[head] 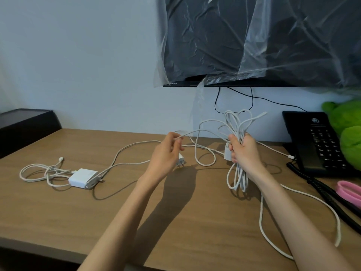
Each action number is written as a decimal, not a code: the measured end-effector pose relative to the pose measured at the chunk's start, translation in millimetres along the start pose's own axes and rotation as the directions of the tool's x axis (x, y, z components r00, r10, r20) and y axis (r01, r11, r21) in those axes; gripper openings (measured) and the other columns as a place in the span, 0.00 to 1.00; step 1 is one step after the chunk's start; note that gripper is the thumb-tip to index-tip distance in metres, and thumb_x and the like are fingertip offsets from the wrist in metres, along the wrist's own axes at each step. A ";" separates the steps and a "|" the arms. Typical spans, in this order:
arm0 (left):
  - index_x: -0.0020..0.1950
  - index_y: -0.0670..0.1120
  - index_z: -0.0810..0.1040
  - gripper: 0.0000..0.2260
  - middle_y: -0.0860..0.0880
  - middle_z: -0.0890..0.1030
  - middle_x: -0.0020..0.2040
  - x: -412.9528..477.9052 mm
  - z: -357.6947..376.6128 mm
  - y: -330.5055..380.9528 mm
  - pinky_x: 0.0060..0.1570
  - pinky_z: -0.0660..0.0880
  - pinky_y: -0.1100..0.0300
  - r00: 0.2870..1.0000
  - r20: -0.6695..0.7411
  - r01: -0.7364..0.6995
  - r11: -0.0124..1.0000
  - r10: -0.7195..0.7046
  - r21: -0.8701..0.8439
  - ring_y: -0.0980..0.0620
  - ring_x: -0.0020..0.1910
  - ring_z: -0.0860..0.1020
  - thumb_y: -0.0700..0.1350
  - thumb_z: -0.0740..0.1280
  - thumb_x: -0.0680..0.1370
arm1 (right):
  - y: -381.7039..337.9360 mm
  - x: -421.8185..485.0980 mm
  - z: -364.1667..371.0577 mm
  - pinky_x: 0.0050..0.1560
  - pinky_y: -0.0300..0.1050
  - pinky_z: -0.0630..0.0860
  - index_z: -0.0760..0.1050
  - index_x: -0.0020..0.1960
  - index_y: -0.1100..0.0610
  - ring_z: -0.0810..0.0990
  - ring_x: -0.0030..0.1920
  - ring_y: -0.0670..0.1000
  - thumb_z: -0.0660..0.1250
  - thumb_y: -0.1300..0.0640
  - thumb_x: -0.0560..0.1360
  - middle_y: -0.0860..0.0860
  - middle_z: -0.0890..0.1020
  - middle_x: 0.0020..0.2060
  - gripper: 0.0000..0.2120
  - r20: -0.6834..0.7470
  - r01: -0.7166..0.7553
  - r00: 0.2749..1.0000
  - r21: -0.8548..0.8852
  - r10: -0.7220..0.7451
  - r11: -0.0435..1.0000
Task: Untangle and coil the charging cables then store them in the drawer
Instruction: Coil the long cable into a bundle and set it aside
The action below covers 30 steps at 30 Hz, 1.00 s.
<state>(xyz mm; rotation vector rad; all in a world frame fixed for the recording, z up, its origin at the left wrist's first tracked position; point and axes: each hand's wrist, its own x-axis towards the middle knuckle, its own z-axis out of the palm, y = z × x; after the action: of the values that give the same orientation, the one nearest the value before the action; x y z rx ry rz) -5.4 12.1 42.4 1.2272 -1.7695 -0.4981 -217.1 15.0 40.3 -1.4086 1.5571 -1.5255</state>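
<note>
My right hand (245, 151) grips a bundle of white cable loops (237, 122) above the wooden desk (97, 218), with loops sticking up above the fist and hanging below it. A small white plug (227, 152) shows beside its fingers. My left hand (168, 151) pinches one white cable strand (195, 132) that runs across to the bundle. A white wall adapter (180, 159) lies just behind the left hand. Farther left, a white charger block (83, 178) sits among a loose tangle of white cable (37, 173). A long strand (312, 200) trails over the desk's right side. No drawer is visible.
A black desk phone (316, 141) with its coiled cord stands at the right, beside a green plush toy (345, 122) and a pink item (349, 190). A plastic-covered screen (254, 40) hangs on the wall above. A dark box (23, 124) sits at the far left.
</note>
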 end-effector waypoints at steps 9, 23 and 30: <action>0.60 0.52 0.76 0.15 0.50 0.80 0.40 -9.4 41.2 36.6 0.41 0.74 0.54 0.940 0.194 -0.315 0.932 0.280 0.181 0.51 0.41 0.77 0.56 0.64 0.77 | -3.6 -9.7 5.4 0.31 0.42 0.70 0.70 0.51 0.57 0.73 0.29 0.46 0.58 0.53 0.81 0.50 0.76 0.34 0.08 -0.008 0.053 0.998 -0.144 -0.055 0.988; 0.42 0.47 0.81 0.11 0.58 0.73 0.25 8.1 -14.1 -12.3 0.28 0.62 0.69 0.954 -0.298 -0.002 0.999 -0.011 -0.045 0.60 0.25 0.68 0.43 0.61 0.81 | -7.1 -8.0 0.2 0.21 0.38 0.63 0.70 0.55 0.59 0.64 0.20 0.43 0.58 0.54 0.82 0.50 0.84 0.40 0.09 0.026 0.089 0.996 -0.006 -0.089 0.996; 0.58 0.39 0.75 0.12 0.42 0.77 0.44 13.7 -21.9 -65.1 0.40 0.64 0.60 0.922 -0.300 0.263 0.965 -0.246 0.017 0.42 0.46 0.75 0.37 0.53 0.81 | -15.9 -14.4 -0.6 0.24 0.40 0.62 0.74 0.42 0.60 0.62 0.22 0.46 0.59 0.54 0.81 0.54 0.69 0.25 0.13 0.125 0.107 0.985 0.095 -0.118 0.990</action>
<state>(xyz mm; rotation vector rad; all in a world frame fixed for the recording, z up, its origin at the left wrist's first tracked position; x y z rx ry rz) 46.0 -24.5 12.0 1.4990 -1.3869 -0.3886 -208.4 31.2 51.3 -1.5360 1.3364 -1.5147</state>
